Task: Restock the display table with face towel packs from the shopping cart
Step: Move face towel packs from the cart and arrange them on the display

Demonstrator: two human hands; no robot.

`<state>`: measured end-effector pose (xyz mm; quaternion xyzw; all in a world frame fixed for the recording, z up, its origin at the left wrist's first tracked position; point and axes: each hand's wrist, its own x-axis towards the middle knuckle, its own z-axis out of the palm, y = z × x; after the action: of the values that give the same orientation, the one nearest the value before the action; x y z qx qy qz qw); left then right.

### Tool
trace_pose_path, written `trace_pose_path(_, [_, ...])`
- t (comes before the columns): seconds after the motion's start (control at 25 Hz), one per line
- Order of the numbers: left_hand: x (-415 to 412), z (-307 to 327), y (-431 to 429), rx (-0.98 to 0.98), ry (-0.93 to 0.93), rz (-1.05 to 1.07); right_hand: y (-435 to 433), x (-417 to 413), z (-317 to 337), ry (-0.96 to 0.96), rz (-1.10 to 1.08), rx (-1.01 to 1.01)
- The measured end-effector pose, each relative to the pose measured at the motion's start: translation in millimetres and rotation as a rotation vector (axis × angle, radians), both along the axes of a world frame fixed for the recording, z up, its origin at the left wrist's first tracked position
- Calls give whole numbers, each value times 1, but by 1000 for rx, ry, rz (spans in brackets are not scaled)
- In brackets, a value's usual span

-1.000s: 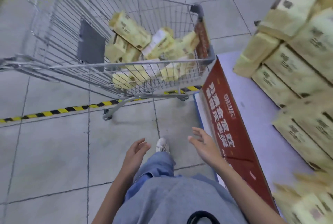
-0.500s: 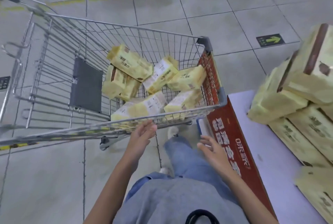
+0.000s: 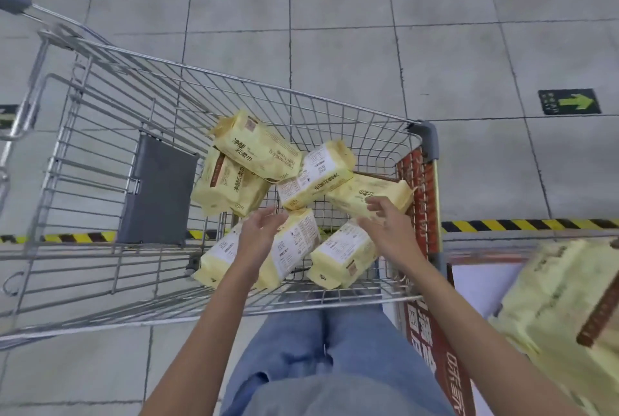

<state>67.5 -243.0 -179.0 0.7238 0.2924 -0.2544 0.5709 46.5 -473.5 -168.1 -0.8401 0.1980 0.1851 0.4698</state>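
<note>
Both arms stretch out over the wire cart [image 3: 234,87], where yellow towel packs [image 3: 258,147] lie in a messy pile at the front end. The left hand [image 3: 259,229] and the right hand [image 3: 390,231] are both wide, fingers loose, holding nothing, just above the nearest packs. More yellow packs [image 3: 562,298] sit on the white table [image 3: 482,285] to the right, beside the cart.

I read 净颜云柔巾 on the top yellow pack [image 3: 258,149], a green right arrow on the floor sticker [image 3: 569,101], and blurred white characters on the red panel [image 3: 432,345].
</note>
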Motion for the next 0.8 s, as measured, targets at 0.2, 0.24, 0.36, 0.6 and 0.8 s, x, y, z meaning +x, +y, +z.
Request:
trace_pose_path(0.2, [27,-82,6,306,185,-234,-24,68,-74,138,455,-607])
trace_pose_path(0.24, [30,-96,10,342,239,-290,-27,76,-87,170,501,-695])
trace_pose_path(0.36, [33,-130,18,418,371,-516,-33,86,-117,227,556,-847])
trace_pose_path(0.6, [29,-161,25,612,379,-835,-34,94,-149,371,622,-984])
trace_pose_path(0.8, [46,-165,23,613,507,-869,-26,107,-145,467,652,-1021])
